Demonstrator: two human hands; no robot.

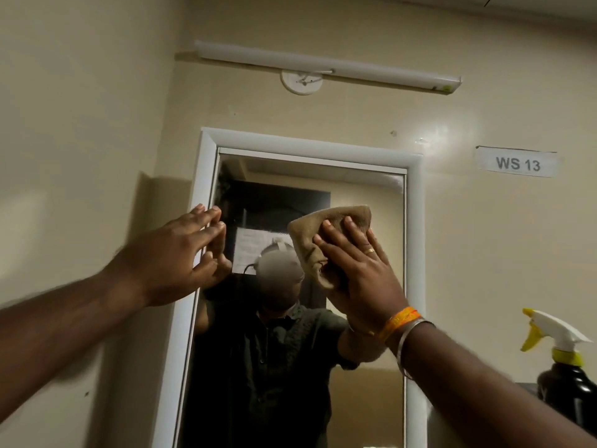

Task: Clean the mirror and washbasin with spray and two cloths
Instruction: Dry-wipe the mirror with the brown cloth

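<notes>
Reaching up, I am pressing a tan cloth (326, 240) flat against the mirror (365, 399) with my right hand (361, 273), left hand (184, 253) released on its frame, washbasin seemingly not yet cleaned.

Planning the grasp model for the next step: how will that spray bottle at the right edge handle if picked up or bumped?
The spray bottle is probably rigid: its dark body shows a hard glossy highlight. It may tip if knocked near the top, since it stands upright and narrows to a white and yellow trigger head. The gloss suggests a slippery body; gripping the neck seems safer. Its fill level cannot be seen, so weight is unknown.
</notes>
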